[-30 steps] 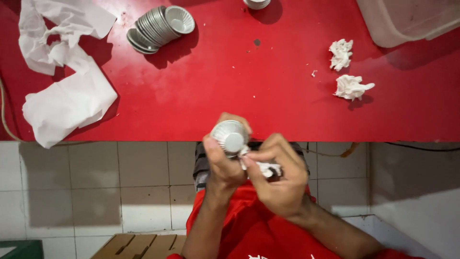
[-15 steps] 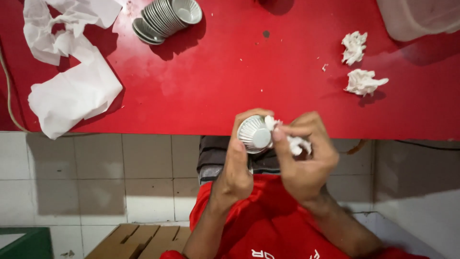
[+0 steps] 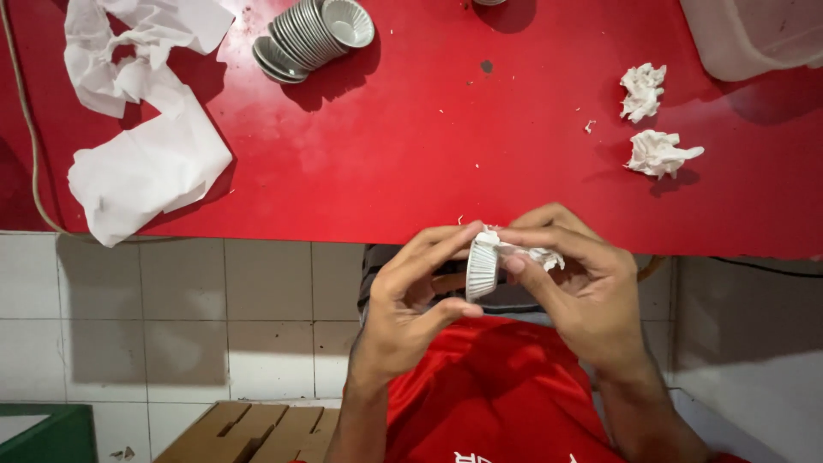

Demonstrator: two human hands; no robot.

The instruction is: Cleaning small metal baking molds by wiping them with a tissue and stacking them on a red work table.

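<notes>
Fingers [image 3: 446, 244] of the left hand [image 3: 410, 300] are clamped on a fluted metal mould [image 3: 482, 266], held just off the edge of the red counter [image 3: 446, 146]; a tissue wad [image 3: 538, 255] is pinched by the right hand [image 3: 583, 291]. A paper sheet [image 3: 141, 167] is seen, then stacked moulds [image 3: 310, 36], seemingly wiped, then two crumpled tissues [image 3: 643, 90].

A glossy red table top [image 3: 446, 146] is seen. On it are laid a long crumpled sheet of white paper [image 3: 141, 129], a toppled stack of small fluted metal cups [image 3: 309, 36], two crumpled white paper wads [image 3: 643, 90] [image 3: 660, 154], and a translucent plastic tub [image 3: 754, 34] at the far corner.
</notes>
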